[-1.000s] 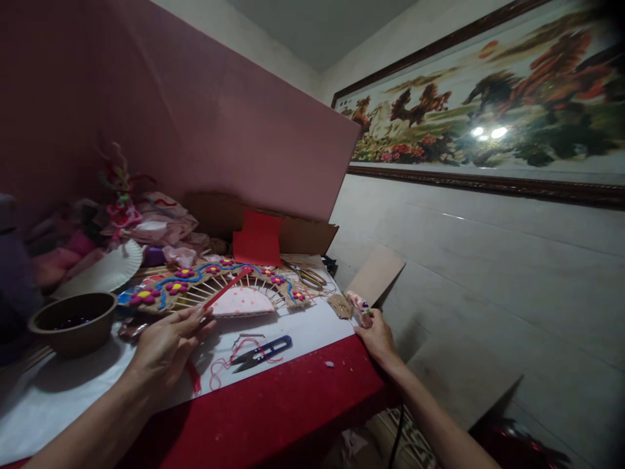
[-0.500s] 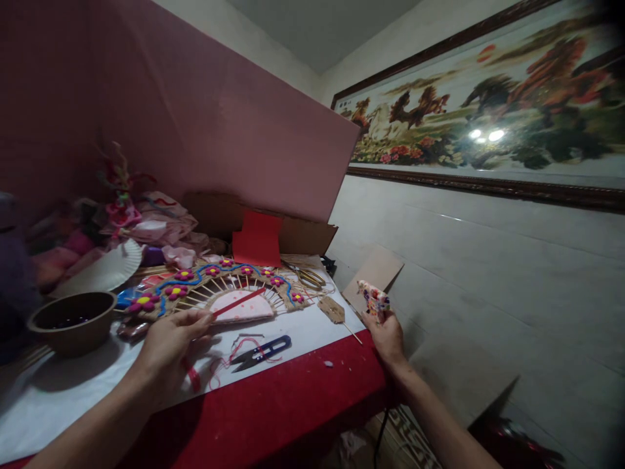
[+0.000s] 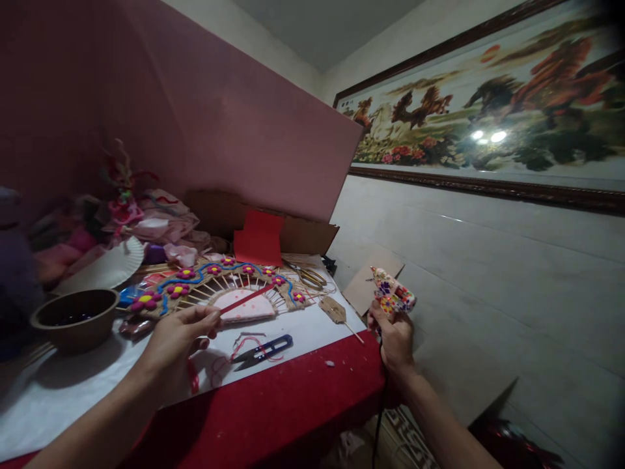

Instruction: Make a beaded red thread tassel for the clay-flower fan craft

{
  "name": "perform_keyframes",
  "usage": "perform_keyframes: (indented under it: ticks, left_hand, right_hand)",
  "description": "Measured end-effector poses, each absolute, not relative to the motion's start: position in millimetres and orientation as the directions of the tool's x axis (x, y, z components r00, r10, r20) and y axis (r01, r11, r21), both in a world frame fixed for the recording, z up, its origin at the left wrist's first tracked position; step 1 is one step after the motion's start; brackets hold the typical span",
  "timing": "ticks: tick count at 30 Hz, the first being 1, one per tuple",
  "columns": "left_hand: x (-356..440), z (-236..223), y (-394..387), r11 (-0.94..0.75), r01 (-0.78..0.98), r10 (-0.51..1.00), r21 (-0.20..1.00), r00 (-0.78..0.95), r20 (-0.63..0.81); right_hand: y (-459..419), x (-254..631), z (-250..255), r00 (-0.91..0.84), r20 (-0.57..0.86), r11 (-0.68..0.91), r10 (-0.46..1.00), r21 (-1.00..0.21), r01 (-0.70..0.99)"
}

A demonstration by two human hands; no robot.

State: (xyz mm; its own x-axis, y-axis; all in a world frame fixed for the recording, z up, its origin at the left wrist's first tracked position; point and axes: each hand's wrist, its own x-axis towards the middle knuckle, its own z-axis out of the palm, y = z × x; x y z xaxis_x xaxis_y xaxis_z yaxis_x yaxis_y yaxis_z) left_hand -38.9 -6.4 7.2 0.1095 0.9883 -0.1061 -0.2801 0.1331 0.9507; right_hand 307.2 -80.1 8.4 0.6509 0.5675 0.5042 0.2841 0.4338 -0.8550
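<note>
My left hand [image 3: 183, 339] is closed in a pinch on a narrow red ribbon [image 3: 249, 299]. One end of it reaches right, across the front of a half-round fan [image 3: 176, 289] with purple flowers and a blue wavy line; another red length hangs below the hand. Off the table's right edge, my right hand [image 3: 396, 339] grips a flower-patterned glue gun [image 3: 390, 292] whose black cord hangs down. Between the hands, blue thread snips [image 3: 263, 352] lie on white paper beside a tangle of pink thread [image 3: 225, 366].
A dark bowl [image 3: 73, 352] stands at the left. Gold-handled scissors [image 3: 310, 276] and a burlap piece on a stick [image 3: 333, 310] lie at the right. Red card [image 3: 258, 238] leans at the back against cardboard. Red cloth [image 3: 293, 397] covers the table's front.
My right hand has lifted and turned the glue gun, so more of its side and the cord show. My left hand has shifted slightly right with the ribbon.
</note>
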Motion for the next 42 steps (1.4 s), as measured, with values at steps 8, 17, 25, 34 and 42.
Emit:
perform_keyframes:
  ticks: [8, 17, 25, 34, 42]
  left_hand:
    - [-35, 9, -9, 0.196, -0.422, 0.980, 0.885, 0.056, -0.190]
    - [-26, 13, -14, 0.138, -0.448, 0.990, 0.883, 0.063, -0.123]
    - [21, 30, -17, 0.244, -0.409, 0.958, 0.879, 0.242, -0.154]
    - [67, 17, -19, 0.308, -0.501, 0.933, 0.809, 0.328, -0.152]
    - [67, 1, -18, 0.299, -0.499, 0.932, 0.814, 0.335, -0.136]
  right_hand:
    - [-87, 289, 11, 0.579, 0.422, 0.449, 0.698, -0.887, 0.105]
    - [-104, 282, -1, 0.491, 0.339, 0.299, 0.803, -0.941, 0.160]
    - [-117, 266, 15, 0.207, 0.366, 0.294, 0.907, -0.905, 0.308]
    - [-109, 261, -2, 0.088, 0.390, 0.342, 0.917, -0.879, 0.331]
    - [-106, 253, -6, 0.095, 0.329, 0.285, 0.940, -0.905, 0.315]
